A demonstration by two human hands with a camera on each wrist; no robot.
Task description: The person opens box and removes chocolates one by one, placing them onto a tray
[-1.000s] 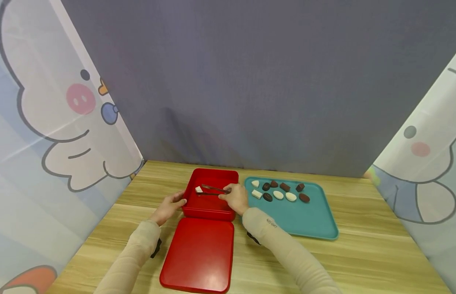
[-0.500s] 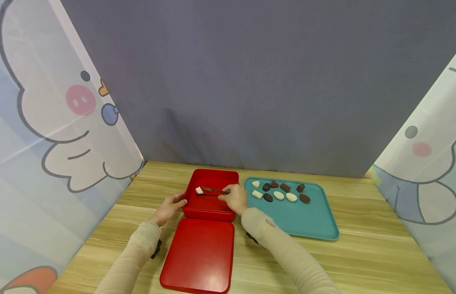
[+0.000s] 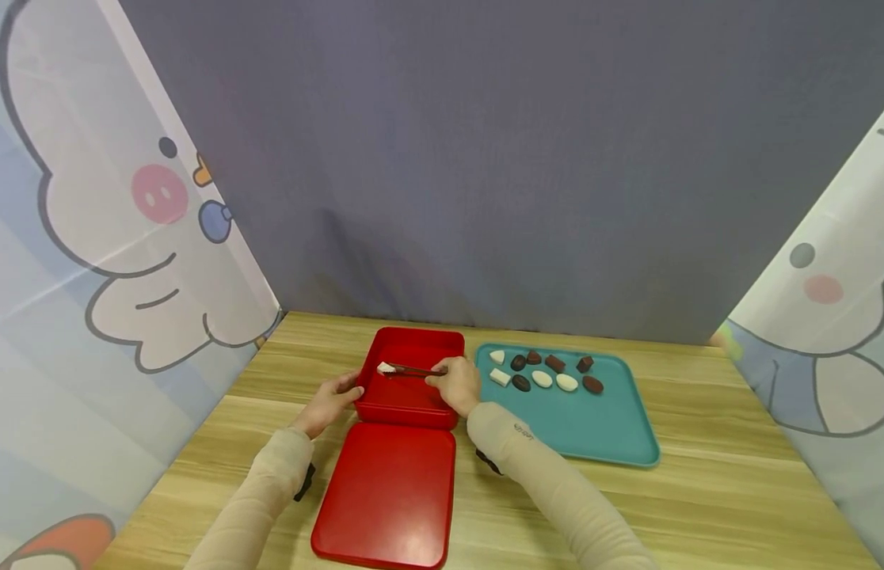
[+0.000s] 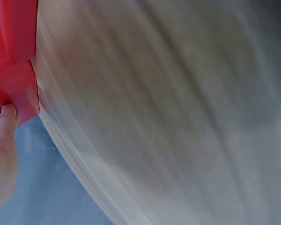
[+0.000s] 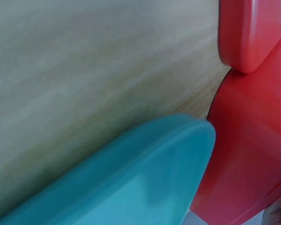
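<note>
My right hand [image 3: 459,385] pinches dark slim tongs [image 3: 417,370] over the red box [image 3: 406,414]. At the tips of the tongs is a small white chocolate piece [image 3: 385,367], inside the box at its left half. The tongs' two arms lie close together. My left hand [image 3: 329,402] rests against the left wall of the box, thumb at the rim. In the left wrist view a fingertip [image 4: 8,112] touches the red wall. Only the edge of the right hand shows in the right wrist view; the tongs are out of sight there.
A teal tray [image 3: 577,427] on the right carries several white and brown chocolates [image 3: 542,380] near its far side. In front of the box lies a red lid [image 3: 385,499]. All stand on a wooden table [image 3: 727,467], with a grey curtain [image 3: 442,158] behind.
The tongs' arms, spread apart a second ago, have come together, and the white chocolate piece looks turned slightly at their tips. The left hand stays against the box.
</note>
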